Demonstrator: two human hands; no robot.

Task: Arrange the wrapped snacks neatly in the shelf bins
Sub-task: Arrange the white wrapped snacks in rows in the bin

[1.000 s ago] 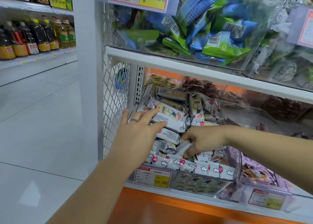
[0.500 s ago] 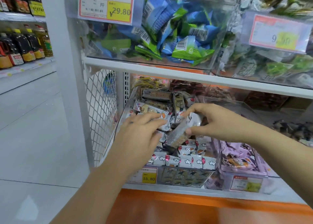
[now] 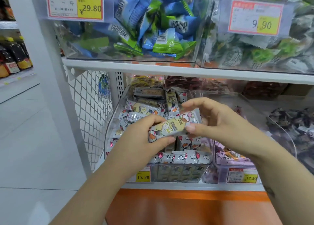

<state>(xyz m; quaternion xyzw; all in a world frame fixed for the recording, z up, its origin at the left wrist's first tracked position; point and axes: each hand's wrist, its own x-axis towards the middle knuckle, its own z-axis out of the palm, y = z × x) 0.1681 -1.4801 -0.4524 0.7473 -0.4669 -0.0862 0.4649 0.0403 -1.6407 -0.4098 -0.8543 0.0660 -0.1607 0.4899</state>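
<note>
Now that the snack bar (image 3: 171, 126) is out of the bin (image 3: 109, 128), the left hand (image 3: 144, 138) grips one end and the right hand (image 3: 219, 124) pinches the other, maybe to lay it flat.

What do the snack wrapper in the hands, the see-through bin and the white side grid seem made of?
The cartoon-printed snack bar wrapper looks like glossy plastic film: it shines and creases. The clear curved shelf bin seems rigid plastic, perhaps acrylic: transparent, glinting edges. The white diamond-mesh side panel is probably painted metal: thin stiff strands.
</note>
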